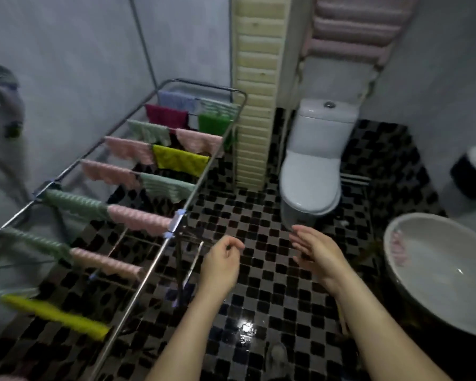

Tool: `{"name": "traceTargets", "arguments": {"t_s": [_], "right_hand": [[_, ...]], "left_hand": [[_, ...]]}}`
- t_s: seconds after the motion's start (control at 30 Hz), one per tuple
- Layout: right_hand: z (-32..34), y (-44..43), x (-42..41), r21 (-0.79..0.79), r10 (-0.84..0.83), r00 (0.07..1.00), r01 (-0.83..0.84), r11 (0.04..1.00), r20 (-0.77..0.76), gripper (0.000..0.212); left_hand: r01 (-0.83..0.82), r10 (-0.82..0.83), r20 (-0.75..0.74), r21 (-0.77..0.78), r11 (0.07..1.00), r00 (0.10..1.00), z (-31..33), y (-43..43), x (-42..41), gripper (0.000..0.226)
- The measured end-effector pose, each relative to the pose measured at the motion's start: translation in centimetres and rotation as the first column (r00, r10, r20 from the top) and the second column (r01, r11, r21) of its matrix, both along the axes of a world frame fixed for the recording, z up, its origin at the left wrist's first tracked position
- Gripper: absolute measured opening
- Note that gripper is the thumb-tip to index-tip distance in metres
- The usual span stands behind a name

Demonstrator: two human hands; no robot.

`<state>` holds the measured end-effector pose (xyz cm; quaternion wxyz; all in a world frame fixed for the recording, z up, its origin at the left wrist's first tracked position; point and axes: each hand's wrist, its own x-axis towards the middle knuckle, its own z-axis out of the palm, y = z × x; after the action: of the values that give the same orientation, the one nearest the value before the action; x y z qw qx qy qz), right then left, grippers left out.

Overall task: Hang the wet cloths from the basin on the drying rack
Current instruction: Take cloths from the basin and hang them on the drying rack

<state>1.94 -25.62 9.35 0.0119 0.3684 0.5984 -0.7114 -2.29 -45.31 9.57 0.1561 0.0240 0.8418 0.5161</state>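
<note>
A metal drying rack (195, 185) runs along the left, its bars draped with several pink, green, yellow, maroon and blue cloths. The white basin (435, 273) sits at the right on the floor, and a pink cloth (399, 250) lies inside against its left wall. My left hand (222, 266) hovers beside the rack's near rail with its fingers loosely curled and nothing in it. Between the rack and the basin my right hand (318, 251) is held open and flat, empty, fingers pointing left.
A white toilet (314, 160) stands ahead, with a cream slatted panel (254, 92) to its left. A dark bin (473, 171) sits at the far right. The black-and-white checkered floor (259, 298) looks wet. Grey walls close in on the left and right.
</note>
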Motion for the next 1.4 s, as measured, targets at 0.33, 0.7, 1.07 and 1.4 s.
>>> {"name": "traceTargets", "arguments": {"t_s": [0.33, 0.7, 1.07, 1.4], "right_hand": [[-3.3, 17.7, 8.8, 0.315, -0.130, 0.962, 0.050, 0.948, 0.240, 0.080], [-9.8, 30.6, 10.4, 0.257, -0.154, 0.937, 0.072, 0.964, 0.314, 0.068], [-17.4, 34.8, 9.5, -0.209, -0.486, 0.817, 0.557, 0.804, 0.309, 0.057], [-16.6, 37.5, 9.5, -0.612, -0.658, 0.744, 0.575, 0.543, 0.115, 0.025]], "left_hand": [[0.649, -0.681, -0.059, -0.252, 0.718, 0.730, -2.0, 20.7, 0.4, 0.046], [0.777, -0.965, 0.059, -0.606, 0.169, 0.256, -10.9, 41.6, 3.1, 0.045], [0.360, -0.915, 0.404, -0.851, -0.382, -0.015, -18.0, 50.6, 4.3, 0.048], [0.457, -0.491, 0.414, 0.187, 0.870, 0.766, -12.9, 51.5, 2.9, 0.009]]}}
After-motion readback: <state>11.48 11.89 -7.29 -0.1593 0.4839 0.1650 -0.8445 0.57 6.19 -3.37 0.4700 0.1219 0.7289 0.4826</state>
